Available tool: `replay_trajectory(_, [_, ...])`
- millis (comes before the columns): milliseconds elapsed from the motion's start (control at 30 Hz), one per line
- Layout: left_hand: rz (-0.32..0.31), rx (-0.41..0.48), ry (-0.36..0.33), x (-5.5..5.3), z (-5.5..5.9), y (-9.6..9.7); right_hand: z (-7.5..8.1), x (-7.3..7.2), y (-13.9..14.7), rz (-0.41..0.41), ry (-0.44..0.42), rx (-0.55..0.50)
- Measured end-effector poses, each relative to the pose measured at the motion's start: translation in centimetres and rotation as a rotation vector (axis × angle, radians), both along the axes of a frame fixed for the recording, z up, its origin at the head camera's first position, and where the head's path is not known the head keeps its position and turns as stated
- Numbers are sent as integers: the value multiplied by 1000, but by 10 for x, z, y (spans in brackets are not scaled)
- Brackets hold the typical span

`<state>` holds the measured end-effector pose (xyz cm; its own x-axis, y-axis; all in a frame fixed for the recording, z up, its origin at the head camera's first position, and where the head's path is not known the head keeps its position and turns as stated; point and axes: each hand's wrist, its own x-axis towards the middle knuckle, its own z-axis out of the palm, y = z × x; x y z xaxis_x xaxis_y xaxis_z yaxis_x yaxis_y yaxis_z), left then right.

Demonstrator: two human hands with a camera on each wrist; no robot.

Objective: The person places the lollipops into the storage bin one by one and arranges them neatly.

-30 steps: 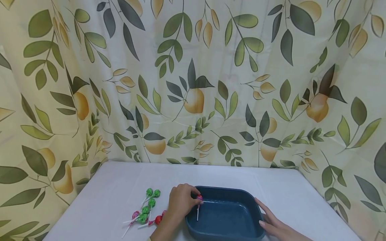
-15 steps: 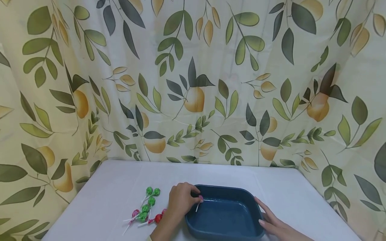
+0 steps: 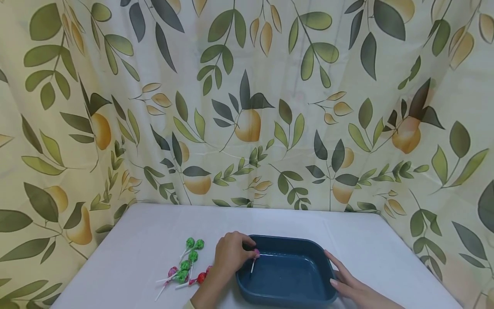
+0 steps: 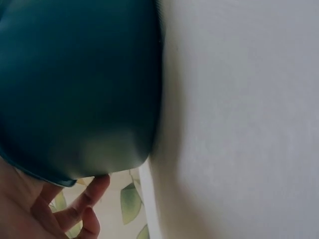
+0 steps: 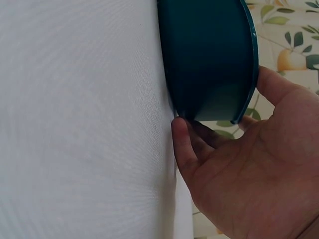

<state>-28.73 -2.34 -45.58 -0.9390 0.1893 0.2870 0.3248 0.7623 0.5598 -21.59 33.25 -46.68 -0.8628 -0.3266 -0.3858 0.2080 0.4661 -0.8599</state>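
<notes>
Pink lollipop point(image 3: 256, 253), pinched by the left hand point(image 3: 233, 253) inside the blue tray's point(image 3: 291, 277) left edge, looked shorter than a second earlier: likely tilted, not yet released. The right hand point(image 3: 346, 282), spread, touched the right edge.

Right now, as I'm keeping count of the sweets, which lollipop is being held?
The pink lollipop pinched by the left hand at the blue dish; the other visible lollipops, green, red and pink, lie on the white table.
</notes>
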Motion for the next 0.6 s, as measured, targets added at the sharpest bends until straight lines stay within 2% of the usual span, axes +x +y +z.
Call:
replay_trajectory(233, [-64,149,-71,-1,0,-6,-2,-1,-2,2,-15,-50])
replay_trajectory(600, [-150,293,-107,-11,6,-24,-7,-6,0,7,-20,-84])
